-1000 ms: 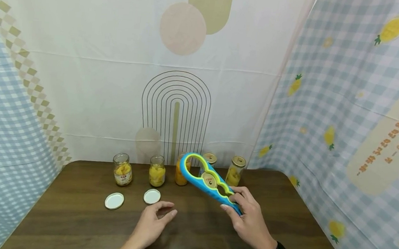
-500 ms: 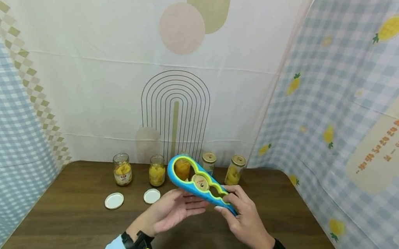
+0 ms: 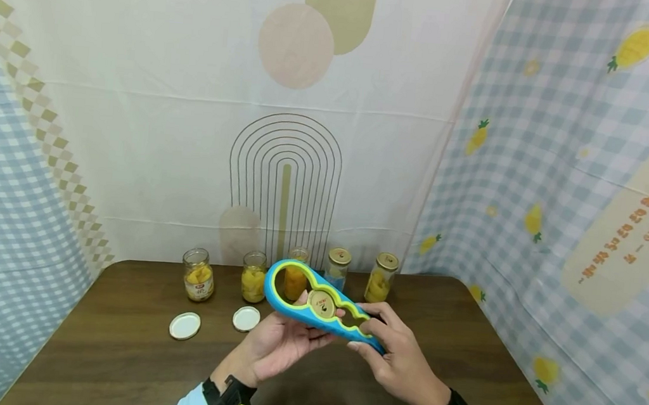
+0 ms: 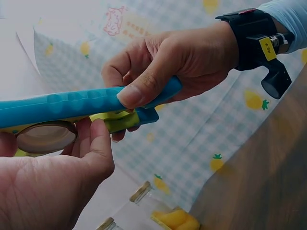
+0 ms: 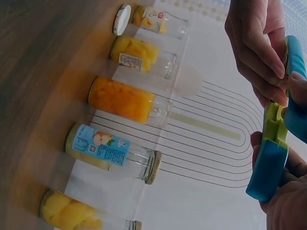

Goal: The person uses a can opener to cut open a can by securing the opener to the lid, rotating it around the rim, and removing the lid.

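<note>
The right hand (image 3: 403, 361) grips the blue-and-green jar opener (image 3: 312, 318) above the wooden table (image 3: 118, 351); the left hand (image 3: 275, 346), underneath, pinches the gold lid (image 3: 321, 303) within its frame. The left wrist view reveals the lid's pale underside, the right wrist view a blue fruit label (image 5: 100, 145).

Soft, even light fills the head view, where the pale wall cloth (image 3: 163, 139) looks bright and faint shadows lie on the brown table (image 3: 338, 388). Both wrist views are dimmer, with the tabletop blurred.
</note>
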The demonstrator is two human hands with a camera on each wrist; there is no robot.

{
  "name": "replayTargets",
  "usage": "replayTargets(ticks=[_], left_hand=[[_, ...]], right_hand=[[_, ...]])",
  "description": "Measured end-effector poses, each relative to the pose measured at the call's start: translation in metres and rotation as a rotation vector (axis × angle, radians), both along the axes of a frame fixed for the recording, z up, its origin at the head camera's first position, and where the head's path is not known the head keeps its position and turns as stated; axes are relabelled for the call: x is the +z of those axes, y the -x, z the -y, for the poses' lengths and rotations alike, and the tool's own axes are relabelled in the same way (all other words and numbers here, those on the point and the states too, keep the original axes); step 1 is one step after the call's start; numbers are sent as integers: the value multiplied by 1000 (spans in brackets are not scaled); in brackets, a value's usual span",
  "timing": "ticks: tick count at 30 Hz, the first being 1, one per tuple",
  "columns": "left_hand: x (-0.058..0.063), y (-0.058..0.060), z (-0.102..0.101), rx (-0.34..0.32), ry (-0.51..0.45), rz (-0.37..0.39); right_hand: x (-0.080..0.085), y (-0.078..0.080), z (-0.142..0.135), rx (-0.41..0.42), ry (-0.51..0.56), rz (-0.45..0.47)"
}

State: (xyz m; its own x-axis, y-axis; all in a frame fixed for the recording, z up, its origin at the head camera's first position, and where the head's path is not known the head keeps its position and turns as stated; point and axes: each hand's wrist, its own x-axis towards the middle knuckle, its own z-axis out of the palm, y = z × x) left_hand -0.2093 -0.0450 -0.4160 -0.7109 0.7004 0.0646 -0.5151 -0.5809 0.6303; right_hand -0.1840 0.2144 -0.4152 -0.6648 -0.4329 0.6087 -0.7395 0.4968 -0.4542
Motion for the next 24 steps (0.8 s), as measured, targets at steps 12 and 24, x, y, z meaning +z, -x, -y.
replayTargets(ticks=[12, 24], left_hand=[[-7, 0, 5, -8, 11, -23], [-19, 2, 9, 127, 175, -41]], right_hand=[[-3, -1, 3, 4, 1, -5], [-5, 2, 0, -39, 8, -53]])
